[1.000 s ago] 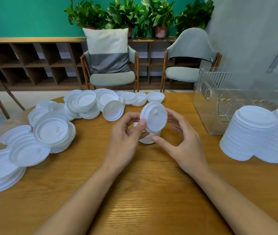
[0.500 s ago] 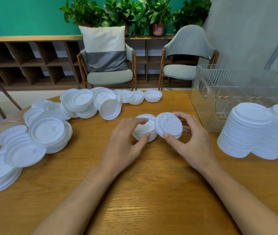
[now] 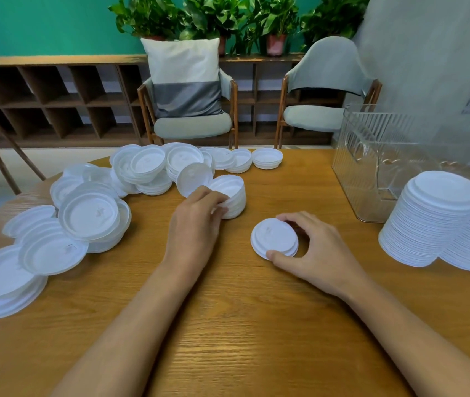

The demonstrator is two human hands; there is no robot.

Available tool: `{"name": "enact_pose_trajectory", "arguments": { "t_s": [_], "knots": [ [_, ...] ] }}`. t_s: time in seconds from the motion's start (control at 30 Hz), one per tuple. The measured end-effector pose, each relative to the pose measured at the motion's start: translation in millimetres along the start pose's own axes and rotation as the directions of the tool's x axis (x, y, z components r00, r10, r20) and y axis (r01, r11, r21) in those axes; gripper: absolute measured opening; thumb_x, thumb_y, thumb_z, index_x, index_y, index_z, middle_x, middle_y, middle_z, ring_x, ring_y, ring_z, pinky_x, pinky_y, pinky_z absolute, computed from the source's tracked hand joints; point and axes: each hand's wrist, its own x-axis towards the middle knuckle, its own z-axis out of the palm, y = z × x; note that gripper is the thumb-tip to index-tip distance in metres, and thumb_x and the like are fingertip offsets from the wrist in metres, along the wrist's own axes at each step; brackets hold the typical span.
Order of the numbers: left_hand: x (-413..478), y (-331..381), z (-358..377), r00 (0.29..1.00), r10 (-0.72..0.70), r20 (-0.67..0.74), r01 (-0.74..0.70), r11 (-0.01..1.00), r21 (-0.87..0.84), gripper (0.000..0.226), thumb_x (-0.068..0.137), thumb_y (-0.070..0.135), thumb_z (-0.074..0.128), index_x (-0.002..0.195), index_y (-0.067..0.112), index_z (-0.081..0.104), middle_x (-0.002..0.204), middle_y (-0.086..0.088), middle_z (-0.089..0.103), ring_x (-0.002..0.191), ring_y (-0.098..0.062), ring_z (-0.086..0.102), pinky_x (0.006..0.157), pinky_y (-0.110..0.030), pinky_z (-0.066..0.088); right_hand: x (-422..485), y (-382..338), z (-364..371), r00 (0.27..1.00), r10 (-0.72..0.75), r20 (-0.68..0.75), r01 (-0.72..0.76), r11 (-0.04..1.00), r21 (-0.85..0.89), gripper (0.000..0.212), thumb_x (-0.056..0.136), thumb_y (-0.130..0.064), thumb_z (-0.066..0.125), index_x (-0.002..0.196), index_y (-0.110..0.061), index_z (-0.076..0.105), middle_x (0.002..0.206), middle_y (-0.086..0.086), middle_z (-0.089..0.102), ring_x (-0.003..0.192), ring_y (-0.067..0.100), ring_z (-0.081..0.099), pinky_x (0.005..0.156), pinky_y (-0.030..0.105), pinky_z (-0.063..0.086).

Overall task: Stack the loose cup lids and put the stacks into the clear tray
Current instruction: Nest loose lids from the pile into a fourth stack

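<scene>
Heaped over the left of the round wooden desk (image 3: pixel 242 325): loose white plastic cup lids (image 3: pixel 87 216). Near centre, left hand (image 3: pixel 196 222) curled round a short tilted stack of white lids (image 3: pixel 232 196), just beside the heap. Further right, right hand (image 3: pixel 322 250) pinching a thin stack of white lids (image 3: pixel 274 237) between thumb and fingertips, held flat, on or just above the desk. At the right rear, a clear ribbed plastic tray (image 3: pixel 371 144); in front, two tall stacks of white lids (image 3: pixel 434 222), outside the tray.

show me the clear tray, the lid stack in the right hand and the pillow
clear tray (image 3: pixel 368 173), head view, left side wall
lid stack (image 3: pixel 274 237), head view, top face
pillow (image 3: pixel 183 64), head view, white upper half
</scene>
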Motion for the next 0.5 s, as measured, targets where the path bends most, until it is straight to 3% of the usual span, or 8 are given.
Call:
{"name": "enact_pose_trajectory", "arguments": {
  "t_s": [0.17,0.23,0.33,0.4,0.43,0.5],
  "knots": [
    [0.6,11.9,-11.2,0.996,-0.048,-0.076,0.038,0.990,-0.139,0.015,0.086,0.017,0.086,0.098,0.012,0.078,0.090,0.007,0.072,0.084,-0.007,0.066,0.078,-0.020,0.052,0.0,1.5,1.2,1.000,-0.004,0.014,0.004,0.999,-0.039,0.070,0.073,-0.051,0.090,0.134,-0.028,0.064,0.127,-0.022,0.057,0.117,-0.006,0.048,0.095,-0.001,0.029],
    [0.7,24.6,-17.2,0.982,-0.180,-0.058,0.156,0.944,-0.292,0.018,0.087,0.023,0.086,0.103,0.019,0.079,0.092,0.012,0.075,0.087,-0.006,0.069,0.080,-0.018,0.055,-0.8,0.7,0.7,1.000,0.003,0.018,-0.002,0.999,-0.033,0.074,0.072,-0.054,0.089,0.137,-0.028,0.063,0.128,-0.022,0.056,0.120,-0.005,0.049,0.100,0.008,0.035],
    [0.7,40.1,-19.8,0.933,-0.332,0.136,0.353,0.780,-0.517,0.034,0.089,0.021,0.084,0.121,0.029,0.074,0.097,0.009,0.075,0.085,-0.007,0.074,0.078,-0.019,0.058,-1.5,-1.2,-0.5,1.000,0.020,0.024,-0.019,0.999,-0.030,0.084,0.072,-0.056,0.089,0.146,-0.031,0.056,0.124,-0.022,0.058,0.119,-0.002,0.053,0.107,0.025,0.044],
    [-0.1,45.6,-16.6,0.889,-0.344,0.302,0.458,0.645,-0.611,0.043,0.092,0.014,0.081,0.131,0.027,0.070,0.104,-0.002,0.073,0.083,-0.017,0.078,0.077,-0.028,0.063,-1.6,-2.1,-1.1,0.999,0.022,0.027,-0.022,1.000,-0.022,0.094,0.071,-0.056,0.089,0.152,-0.035,0.047,0.120,-0.028,0.057,0.118,-0.002,0.054,0.107,0.026,0.044],
    [-1.4,46.2,-14.2,0.864,-0.349,0.363,0.503,0.608,-0.614,0.043,0.093,0.012,0.079,0.133,0.025,0.070,0.107,-0.006,0.072,0.082,-0.020,0.079,0.076,-0.030,0.064,-1.6,-2.0,-1.3,0.999,0.027,0.034,-0.027,1.000,-0.017,0.097,0.071,-0.057,0.090,0.155,-0.036,0.044,0.119,-0.032,0.055,0.119,-0.003,0.054,0.107,0.026,0.044],
    [-4.1,44.0,-8.9,0.835,-0.353,0.422,0.546,0.631,-0.552,0.039,0.094,0.015,0.078,0.132,0.025,0.071,0.109,-0.008,0.072,0.080,-0.023,0.079,0.080,-0.036,0.065,-1.5,-1.4,-1.4,0.998,0.043,0.044,-0.044,0.999,0.003,0.105,0.069,-0.058,0.090,0.158,-0.036,0.039,0.121,-0.034,0.054,0.121,-0.004,0.053,0.109,0.026,0.044]
  ]
}}
